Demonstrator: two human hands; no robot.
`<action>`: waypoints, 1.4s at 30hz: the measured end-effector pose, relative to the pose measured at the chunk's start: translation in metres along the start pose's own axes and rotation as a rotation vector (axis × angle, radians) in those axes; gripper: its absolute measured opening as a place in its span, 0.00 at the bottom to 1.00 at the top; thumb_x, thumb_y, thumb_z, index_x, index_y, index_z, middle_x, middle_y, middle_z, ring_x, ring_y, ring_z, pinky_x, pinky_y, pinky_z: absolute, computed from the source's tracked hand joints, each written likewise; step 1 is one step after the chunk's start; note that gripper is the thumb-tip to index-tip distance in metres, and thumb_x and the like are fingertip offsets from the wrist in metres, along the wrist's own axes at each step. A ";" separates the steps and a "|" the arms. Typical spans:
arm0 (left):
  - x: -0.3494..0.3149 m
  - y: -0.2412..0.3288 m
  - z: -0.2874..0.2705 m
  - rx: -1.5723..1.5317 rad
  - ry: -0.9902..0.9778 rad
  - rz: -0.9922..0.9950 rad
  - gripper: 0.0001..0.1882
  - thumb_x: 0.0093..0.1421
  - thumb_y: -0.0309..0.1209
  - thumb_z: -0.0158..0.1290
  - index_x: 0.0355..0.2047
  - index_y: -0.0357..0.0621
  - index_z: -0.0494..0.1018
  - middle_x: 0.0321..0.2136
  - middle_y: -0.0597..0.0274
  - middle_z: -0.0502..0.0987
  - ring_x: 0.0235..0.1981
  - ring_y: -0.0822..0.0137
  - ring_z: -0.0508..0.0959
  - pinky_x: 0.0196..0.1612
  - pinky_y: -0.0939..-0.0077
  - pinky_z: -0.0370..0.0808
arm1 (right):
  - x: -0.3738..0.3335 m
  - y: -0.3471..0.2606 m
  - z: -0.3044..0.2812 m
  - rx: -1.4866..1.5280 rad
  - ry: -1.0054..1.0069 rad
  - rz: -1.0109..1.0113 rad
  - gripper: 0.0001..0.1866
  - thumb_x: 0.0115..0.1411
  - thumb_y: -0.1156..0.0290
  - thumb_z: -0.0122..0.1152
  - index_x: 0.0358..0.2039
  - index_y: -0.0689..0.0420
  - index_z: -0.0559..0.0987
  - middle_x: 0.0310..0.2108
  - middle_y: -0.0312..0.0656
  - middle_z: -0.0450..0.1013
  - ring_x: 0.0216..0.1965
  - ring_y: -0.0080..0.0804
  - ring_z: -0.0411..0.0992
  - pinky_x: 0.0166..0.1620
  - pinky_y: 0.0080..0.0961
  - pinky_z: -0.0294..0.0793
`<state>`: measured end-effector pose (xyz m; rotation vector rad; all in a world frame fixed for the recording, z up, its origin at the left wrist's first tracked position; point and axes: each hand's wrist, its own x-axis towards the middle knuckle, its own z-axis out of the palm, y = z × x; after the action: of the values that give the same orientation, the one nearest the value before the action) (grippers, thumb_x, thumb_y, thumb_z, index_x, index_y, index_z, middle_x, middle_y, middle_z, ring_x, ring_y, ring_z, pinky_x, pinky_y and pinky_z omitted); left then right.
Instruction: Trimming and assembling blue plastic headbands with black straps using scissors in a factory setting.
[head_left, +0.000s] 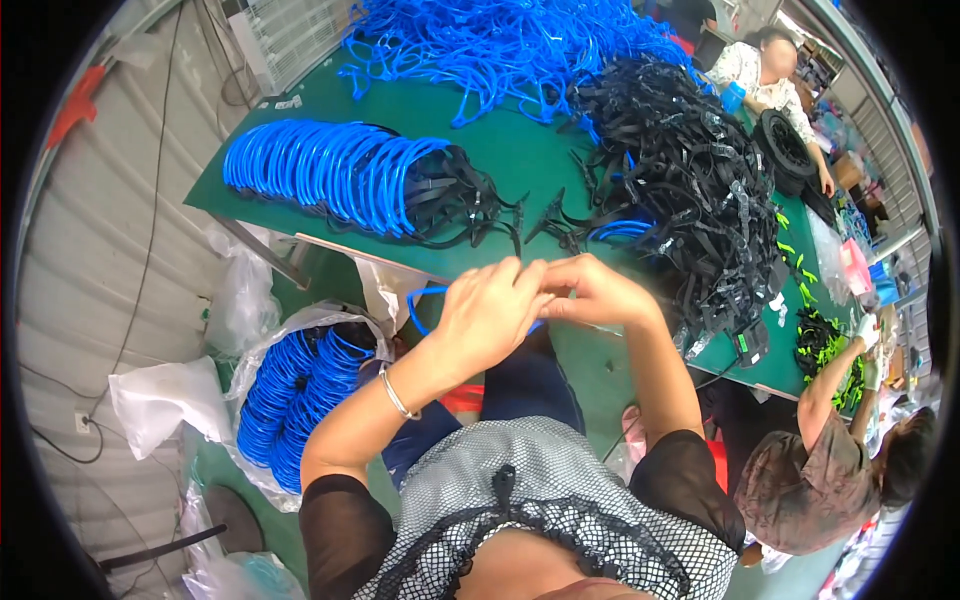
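A blue tube [428, 291] curves, apparently into a loop, mostly hidden.

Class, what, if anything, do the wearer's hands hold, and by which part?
Probably a curved blue plastic tube, between the left hand and right hand; its gripped part is hidden.

Green table [505, 160] under blue rings [320, 175], tangled blue tubing [500, 45], heaped black straps [690, 190].

Table [522, 165]: loop heap [510, 45], far side; ring row [310, 178], left; strap heap [695, 205], right. Floor [218, 462], left: bag [290, 325], coils [290, 405] inside. Left of bag: sack [170, 405]. Ring [418, 313]: in left hand [490, 310], near table's front edge; right hand [600, 288], just beside.
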<state>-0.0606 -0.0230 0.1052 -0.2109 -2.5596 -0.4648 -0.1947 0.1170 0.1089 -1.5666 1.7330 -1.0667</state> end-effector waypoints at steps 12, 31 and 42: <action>-0.075 -0.004 0.007 -0.545 -0.158 -0.534 0.10 0.57 0.36 0.50 0.36 0.47 0.76 0.24 0.56 0.71 0.27 0.55 0.75 0.30 0.66 0.71 | 0.105 0.152 -0.156 -1.473 0.351 0.628 0.08 0.51 0.71 0.53 0.30 0.53 0.80 0.34 0.40 0.77 0.35 0.37 0.76 0.40 0.35 0.72; -0.092 0.006 0.024 -0.649 -0.148 -0.389 0.10 0.57 0.32 0.50 0.35 0.42 0.76 0.24 0.57 0.73 0.26 0.59 0.75 0.29 0.70 0.71 | 0.078 0.125 -0.192 -1.370 0.224 0.377 0.06 0.45 0.70 0.57 0.26 0.53 0.79 0.33 0.43 0.72 0.40 0.43 0.70 0.40 0.37 0.72; -0.094 0.015 0.029 -0.751 -0.126 -0.378 0.11 0.58 0.32 0.49 0.36 0.39 0.74 0.26 0.54 0.72 0.29 0.56 0.75 0.33 0.68 0.71 | 0.003 0.012 -0.121 -0.102 0.314 0.707 0.08 0.55 0.66 0.59 0.30 0.57 0.77 0.18 0.30 0.71 0.15 0.14 0.61 0.18 0.14 0.57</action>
<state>0.0096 -0.0036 0.0367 -0.0107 -2.4227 -1.5902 -0.3017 0.1364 0.1624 -0.7306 2.3254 -0.8842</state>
